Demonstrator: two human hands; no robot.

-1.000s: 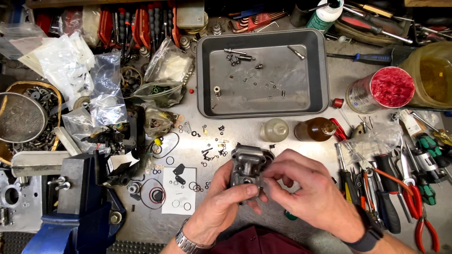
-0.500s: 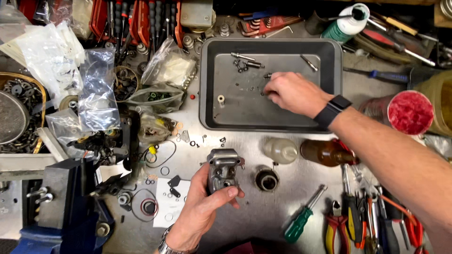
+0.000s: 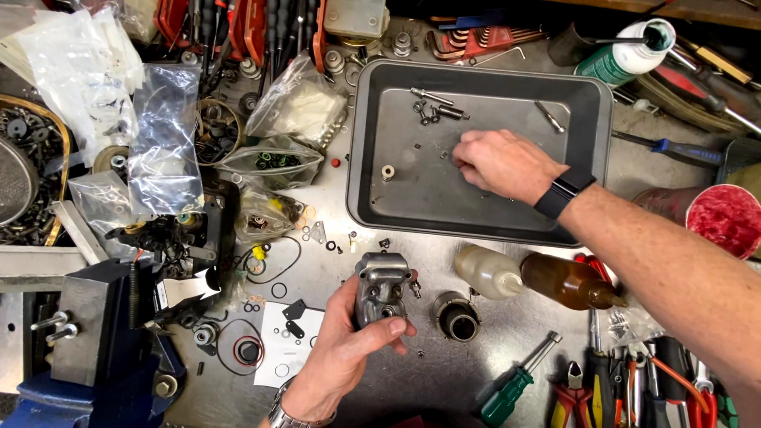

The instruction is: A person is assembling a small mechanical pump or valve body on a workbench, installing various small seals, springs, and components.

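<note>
Pretty crowded metal workbench (image 3: 444, 372) here, bits and tools all over it. The left hand (image 3: 337, 357) is wrapped around a small grey cast metal housing (image 3: 380, 287), thumb across its lower front, holding it just above the bench near the bottom middle. Right next to it on the bench sits a short dark metal sleeve (image 3: 456, 315), not touching the housing.

The right hand (image 3: 501, 165) is stretched out into the dark metal tray (image 3: 365, 143) further back, palm down, fingers curled with the tips down on the tray floor. Can't tell if it's actually pinching anything, the fingertips hide that. There's a black watch (image 3: 563, 192) on that wrist. A few loose screws and pins (image 3: 432, 107) lie in the tray's far left corner, well apart from the hand.

In front of the tray are a small clear plastic bottle (image 3: 487, 272) and a brown glass bottle (image 3: 567, 281), side by side on their sides. A green-handled screwdriver (image 3: 511, 392) lies lower right, and a blue vise (image 3: 87, 349) sits at the left edge.
</note>
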